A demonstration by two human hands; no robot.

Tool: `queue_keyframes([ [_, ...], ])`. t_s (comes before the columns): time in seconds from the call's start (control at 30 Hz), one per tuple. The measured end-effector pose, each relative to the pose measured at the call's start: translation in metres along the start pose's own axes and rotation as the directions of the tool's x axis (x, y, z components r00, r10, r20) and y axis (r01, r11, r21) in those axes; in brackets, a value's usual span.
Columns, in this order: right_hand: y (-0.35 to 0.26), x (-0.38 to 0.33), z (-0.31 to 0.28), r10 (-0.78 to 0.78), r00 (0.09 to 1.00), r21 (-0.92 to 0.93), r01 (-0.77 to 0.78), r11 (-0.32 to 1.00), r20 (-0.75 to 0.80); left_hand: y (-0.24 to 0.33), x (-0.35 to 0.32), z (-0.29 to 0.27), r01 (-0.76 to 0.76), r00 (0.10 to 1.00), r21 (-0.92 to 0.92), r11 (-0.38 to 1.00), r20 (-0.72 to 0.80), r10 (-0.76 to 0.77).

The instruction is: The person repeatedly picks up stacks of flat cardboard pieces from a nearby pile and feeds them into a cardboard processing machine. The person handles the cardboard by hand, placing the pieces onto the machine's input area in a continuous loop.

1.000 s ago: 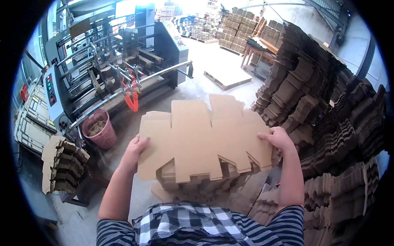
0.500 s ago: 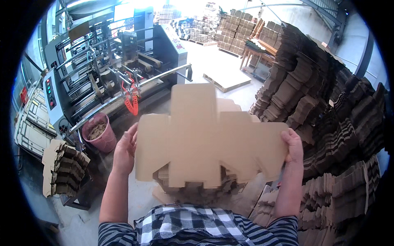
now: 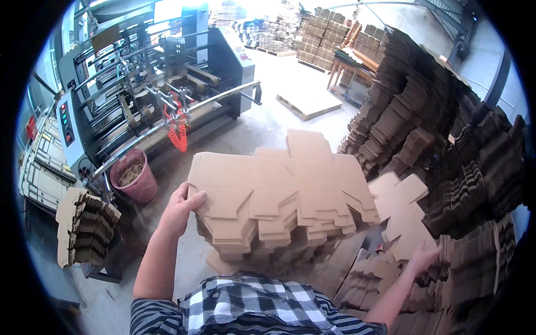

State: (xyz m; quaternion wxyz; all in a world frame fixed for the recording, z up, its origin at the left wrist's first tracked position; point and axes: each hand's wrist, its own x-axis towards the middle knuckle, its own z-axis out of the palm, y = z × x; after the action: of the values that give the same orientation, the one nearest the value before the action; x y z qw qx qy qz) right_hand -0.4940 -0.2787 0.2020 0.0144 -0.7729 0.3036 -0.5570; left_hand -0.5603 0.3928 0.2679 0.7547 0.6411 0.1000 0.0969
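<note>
A thick stack of flat brown cardboard box blanks (image 3: 279, 190) stands right in front of me, with notched flaps along its near side. At its left edge, my left hand (image 3: 183, 209) is closed on the top blank, thumb over the upper face. Further right, a single cardboard blank (image 3: 399, 215) slants toward the piles there. My right hand (image 3: 422, 258) is at that blank's lower end. Motion blurs its fingers, so I cannot make out whether they grip the cardboard.
Tall piles of cardboard blanks (image 3: 413, 111) rise on the right. A machine (image 3: 162, 95) with rollers and coiled orange hoses fills the left, a pink bin (image 3: 139, 181) of scraps before it. Another small stack (image 3: 86, 229) sits lower left. Beyond are a pallet (image 3: 309, 105) and a wooden table (image 3: 357, 64).
The blank that both hands held up is no longer in front of the stack, whose top now shows. My right hand has moved right and down; my left hand has come to the stack's left edge.
</note>
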Motion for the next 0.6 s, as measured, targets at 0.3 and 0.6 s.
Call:
queue_keyframes([
  [0.3,-0.244,-0.002,0.036,-0.412,-0.009,0.322,-0.608,0.725,0.911,0.004,0.001,0.014,0.007,1.000,0.108,0.994,-0.024,-0.005],
  [0.6,-0.262,0.026,-0.011,-0.641,0.050,0.446,-0.759,0.474,0.766,0.008,-0.007,0.016,-0.137,0.988,-0.089,0.987,-0.085,0.130],
])
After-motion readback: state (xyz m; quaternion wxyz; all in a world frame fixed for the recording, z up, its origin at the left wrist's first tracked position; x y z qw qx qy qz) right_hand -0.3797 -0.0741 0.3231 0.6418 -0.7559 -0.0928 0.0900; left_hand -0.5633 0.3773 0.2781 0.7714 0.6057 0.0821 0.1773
